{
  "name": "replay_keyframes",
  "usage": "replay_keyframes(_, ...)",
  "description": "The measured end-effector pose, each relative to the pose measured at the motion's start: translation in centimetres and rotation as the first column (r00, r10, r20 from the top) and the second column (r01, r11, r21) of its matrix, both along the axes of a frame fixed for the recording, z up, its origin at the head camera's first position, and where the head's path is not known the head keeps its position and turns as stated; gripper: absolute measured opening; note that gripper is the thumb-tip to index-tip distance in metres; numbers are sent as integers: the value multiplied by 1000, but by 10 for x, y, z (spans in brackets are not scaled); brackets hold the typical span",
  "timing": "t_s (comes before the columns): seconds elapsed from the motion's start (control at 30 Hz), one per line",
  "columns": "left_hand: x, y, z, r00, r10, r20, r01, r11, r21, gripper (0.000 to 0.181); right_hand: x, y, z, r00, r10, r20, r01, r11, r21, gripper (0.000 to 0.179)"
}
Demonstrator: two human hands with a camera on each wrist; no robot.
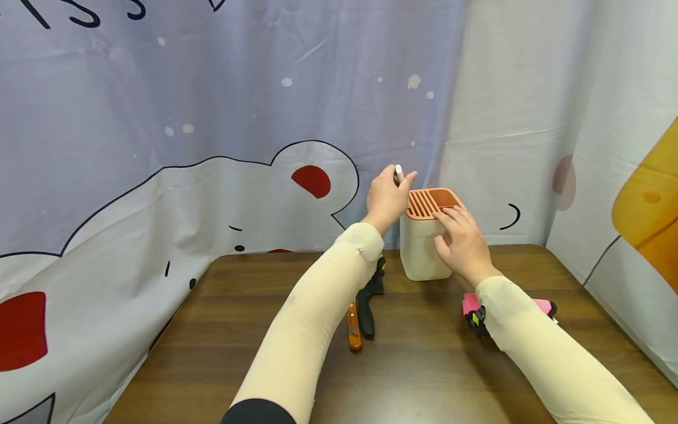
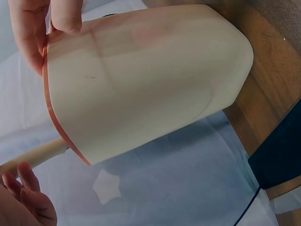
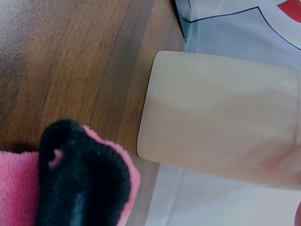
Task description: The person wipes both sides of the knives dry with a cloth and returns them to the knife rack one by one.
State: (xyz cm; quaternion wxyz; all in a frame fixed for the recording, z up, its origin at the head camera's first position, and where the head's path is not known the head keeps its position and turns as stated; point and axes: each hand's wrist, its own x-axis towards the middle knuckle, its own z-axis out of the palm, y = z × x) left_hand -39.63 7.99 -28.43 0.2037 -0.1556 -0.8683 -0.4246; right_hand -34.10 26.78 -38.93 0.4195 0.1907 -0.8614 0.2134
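Note:
A cream knife holder [image 1: 425,250] with an orange slotted top [image 1: 422,204] stands upright near the table's back edge. My left hand [image 1: 387,197] is at the slotted side, gripping a pale, stick-like handle [image 1: 399,172]. In the left wrist view that handle [image 2: 40,154] meets the orange rim; whatever lies beyond it is hidden by the holder. My right hand [image 1: 465,244] holds the holder's near right rim, fingers over the top edge and thumb low by the wall. The left wrist view shows these fingers [image 2: 66,16] at the rim.
Left of the holder lie an orange-brown riveted handle [image 1: 354,330] and a black-handled tool [image 1: 365,312], partly behind my left sleeve. A pink fuzzy thing with black parts [image 3: 89,174] lies below my right forearm. Printed curtain [image 1: 238,88] hangs behind the brown table [image 1: 265,324].

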Motion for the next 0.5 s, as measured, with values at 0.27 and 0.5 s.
replay_keyframes(0.27, -6, 2, -1, 996, -6, 89, 2, 999, 39, 26, 0, 0, -1, 1000, -3, -7, 3, 1000, 1, 49)
replay_keyframes(0.5, -8, 3, -6, 986, -22, 166, 18, 999, 31, 29, -1, -1, -1, 1000, -4, -13, 4, 1000, 9, 49)
